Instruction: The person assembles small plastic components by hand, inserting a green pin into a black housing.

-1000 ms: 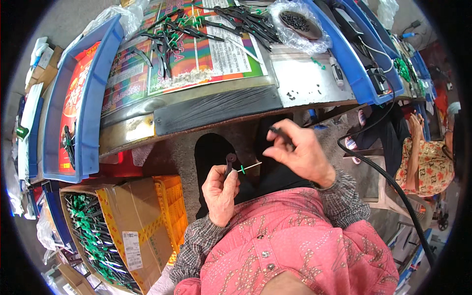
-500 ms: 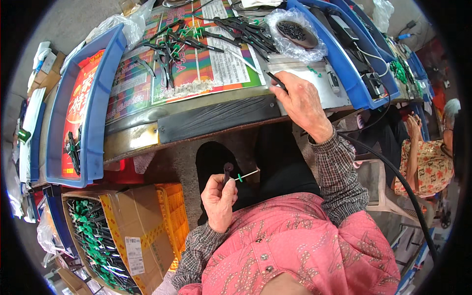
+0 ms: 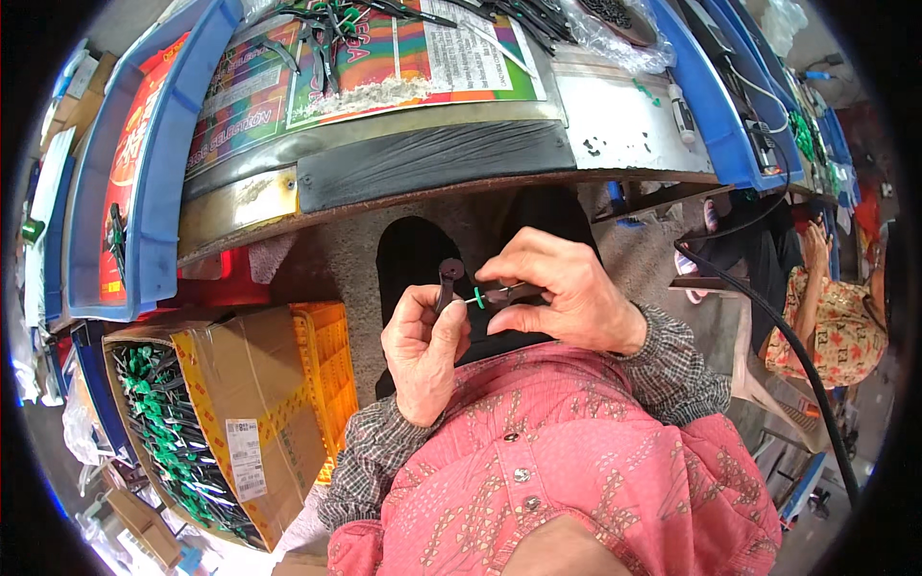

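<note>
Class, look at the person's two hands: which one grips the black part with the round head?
The left hand. It grips the black round-headed part upright, while the right hand pinches a thin piece with a small green ring.

Metal-edged workbench [image 3: 615, 115], blue trays [image 3: 163, 192], open cardboard box [image 3: 240, 403] below on grey floor [image 3: 336, 259].

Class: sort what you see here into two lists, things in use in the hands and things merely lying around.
In use:
left hand
right hand
black part
green-ringed pin

Lying about:
cardboard box of green-and-black pieces
blue trays
black cable
</note>
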`<state>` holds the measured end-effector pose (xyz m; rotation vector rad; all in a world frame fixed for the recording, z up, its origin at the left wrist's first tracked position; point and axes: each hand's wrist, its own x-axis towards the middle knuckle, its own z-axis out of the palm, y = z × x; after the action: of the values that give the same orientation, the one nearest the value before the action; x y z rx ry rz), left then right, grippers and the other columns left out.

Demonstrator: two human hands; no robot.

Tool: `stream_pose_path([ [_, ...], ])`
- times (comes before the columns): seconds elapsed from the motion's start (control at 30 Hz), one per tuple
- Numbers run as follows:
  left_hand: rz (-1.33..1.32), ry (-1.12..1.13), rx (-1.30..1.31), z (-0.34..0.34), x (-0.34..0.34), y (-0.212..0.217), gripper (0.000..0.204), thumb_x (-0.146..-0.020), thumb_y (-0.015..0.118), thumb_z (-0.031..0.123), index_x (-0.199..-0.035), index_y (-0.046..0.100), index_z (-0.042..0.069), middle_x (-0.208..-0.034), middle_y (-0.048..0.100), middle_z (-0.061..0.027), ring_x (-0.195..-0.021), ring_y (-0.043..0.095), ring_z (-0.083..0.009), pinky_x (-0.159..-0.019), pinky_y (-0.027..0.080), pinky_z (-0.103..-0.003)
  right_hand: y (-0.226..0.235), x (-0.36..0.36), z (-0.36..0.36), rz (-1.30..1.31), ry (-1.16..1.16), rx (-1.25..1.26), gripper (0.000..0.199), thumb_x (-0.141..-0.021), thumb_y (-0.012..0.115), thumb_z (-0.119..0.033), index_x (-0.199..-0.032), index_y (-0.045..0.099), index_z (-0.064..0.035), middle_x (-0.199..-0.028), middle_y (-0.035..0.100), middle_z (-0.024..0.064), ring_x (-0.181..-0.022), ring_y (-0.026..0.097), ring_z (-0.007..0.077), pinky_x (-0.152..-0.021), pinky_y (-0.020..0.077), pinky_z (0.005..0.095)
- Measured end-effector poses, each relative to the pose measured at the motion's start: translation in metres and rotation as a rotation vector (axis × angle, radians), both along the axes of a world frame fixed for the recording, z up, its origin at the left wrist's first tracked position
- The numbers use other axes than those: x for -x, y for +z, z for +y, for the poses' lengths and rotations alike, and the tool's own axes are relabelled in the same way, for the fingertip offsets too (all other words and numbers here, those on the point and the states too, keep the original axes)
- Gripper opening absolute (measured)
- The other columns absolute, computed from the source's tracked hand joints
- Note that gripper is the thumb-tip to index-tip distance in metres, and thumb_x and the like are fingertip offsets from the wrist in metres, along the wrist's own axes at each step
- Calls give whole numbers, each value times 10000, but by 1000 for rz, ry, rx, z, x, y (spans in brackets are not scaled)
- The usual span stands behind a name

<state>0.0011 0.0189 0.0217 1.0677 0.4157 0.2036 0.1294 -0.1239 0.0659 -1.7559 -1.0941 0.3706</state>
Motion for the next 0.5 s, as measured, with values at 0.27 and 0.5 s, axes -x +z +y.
stream_pose_path([
  [0.27,-4,-62,-68,-3,5,3,103,-951,569,122,-994,512,49,-736,549,6,-555,461,-39,-492,372,-181,-8,8,-6,53,66,65,259,-733,755,-92,-938,626,-1,-795,602,120,-714,618,275,-594,484,338],
  [0.5,-88,-98,-242,6,11,-10,167,-903,612,41,-1054,592,-28,-982,537,-47,-775,500,-64,-674,422,-201,-14,8,-10,227,51,131,215,-767,745,-94,-915,632,13,-815,632,120,-744,637,231,-650,495,316],
])
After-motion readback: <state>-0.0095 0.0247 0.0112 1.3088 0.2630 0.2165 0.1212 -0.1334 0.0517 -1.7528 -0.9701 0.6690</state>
